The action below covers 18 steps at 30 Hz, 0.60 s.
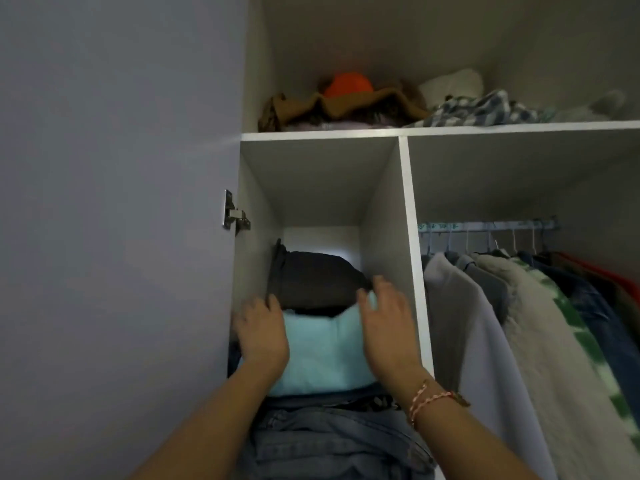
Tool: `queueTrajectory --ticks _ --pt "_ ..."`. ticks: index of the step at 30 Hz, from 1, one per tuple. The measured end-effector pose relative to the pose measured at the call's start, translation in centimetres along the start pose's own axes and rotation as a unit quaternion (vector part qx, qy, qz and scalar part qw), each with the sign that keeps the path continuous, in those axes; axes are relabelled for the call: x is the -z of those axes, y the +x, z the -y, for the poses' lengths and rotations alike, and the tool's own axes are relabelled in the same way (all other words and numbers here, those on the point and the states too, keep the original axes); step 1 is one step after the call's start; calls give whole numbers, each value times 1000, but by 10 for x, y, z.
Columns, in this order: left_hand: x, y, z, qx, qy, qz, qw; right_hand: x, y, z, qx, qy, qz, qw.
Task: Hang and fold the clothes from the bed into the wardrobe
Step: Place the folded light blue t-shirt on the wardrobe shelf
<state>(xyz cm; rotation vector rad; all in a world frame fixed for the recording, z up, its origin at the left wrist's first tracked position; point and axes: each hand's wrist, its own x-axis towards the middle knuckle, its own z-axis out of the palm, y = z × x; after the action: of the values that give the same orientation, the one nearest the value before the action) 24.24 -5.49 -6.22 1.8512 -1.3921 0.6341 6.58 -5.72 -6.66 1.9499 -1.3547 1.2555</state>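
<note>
A folded light-blue garment (pixel 325 351) lies on top of a stack of clothes in the wardrobe's narrow left compartment (pixel 384 216). My left hand (pixel 263 334) rests flat on its left edge with straight fingers. My right hand (pixel 388 323), a cord bracelet on the wrist, touches its right side, fingers spread and relaxed. Behind the blue garment sits a dark folded pile (pixel 318 282). Below it lie folded blue jeans (pixel 332 441).
The wardrobe door (pixel 114 220) stands open on the left, its hinge (pixel 233 213) at the edge. The top shelf (pixel 450 128) holds a brown garment, an orange item and a checked cloth. Several clothes hang from a rail (pixel 485 226) on the right.
</note>
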Motion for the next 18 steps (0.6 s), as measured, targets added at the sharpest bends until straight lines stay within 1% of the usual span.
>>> queueTrajectory --ticks 1,2,3,4,5,6,8,9,11,12,13,14,15,16,17,18 --pt "-18 5 1 -28 33 35 998 -17 2 -1 28 -50 57 997" --pt "-37 9 3 -59 61 91 992 -31 3 -5 47 -90 82 991" --pt "-44 11 4 -70 81 157 982 -35 2 -8 38 -122 154 980" --pt "-76 11 11 -80 113 201 970 -70 -5 -20 29 -153 188 970" --pt "-76 16 13 -89 142 207 964 -72 -5 -26 14 -167 213 963" --pt "-81 21 17 -92 154 209 961 -75 -7 -28 31 -196 190 961" --pt "-83 21 19 -82 152 236 956 -78 -12 -27 52 -189 270 943" --pt "-82 14 20 -89 141 238 957 -78 -19 -30 60 -178 271 944" --pt "-88 1 20 -118 79 129 982 -67 -27 -32 25 -126 268 955" --pt "-88 -13 19 -99 52 78 991 -62 -33 -30 31 -108 260 959" --pt "-79 -36 11 -63 -14 64 996 -49 -47 -28 38 -77 268 960" --pt "-67 -63 -4 -14 -105 63 992 -32 -66 -30 40 -40 290 955" --pt "-60 -87 -19 57 -191 64 978 -19 -84 -32 30 12 309 951" --pt "-52 -110 -35 100 -247 79 960 -8 -103 -37 32 50 314 947" --pt "-41 -137 -55 87 -267 104 954 13 -124 -43 27 77 302 950" --pt "-29 -172 -83 21 -299 122 946 45 -153 -59 20 71 280 957"
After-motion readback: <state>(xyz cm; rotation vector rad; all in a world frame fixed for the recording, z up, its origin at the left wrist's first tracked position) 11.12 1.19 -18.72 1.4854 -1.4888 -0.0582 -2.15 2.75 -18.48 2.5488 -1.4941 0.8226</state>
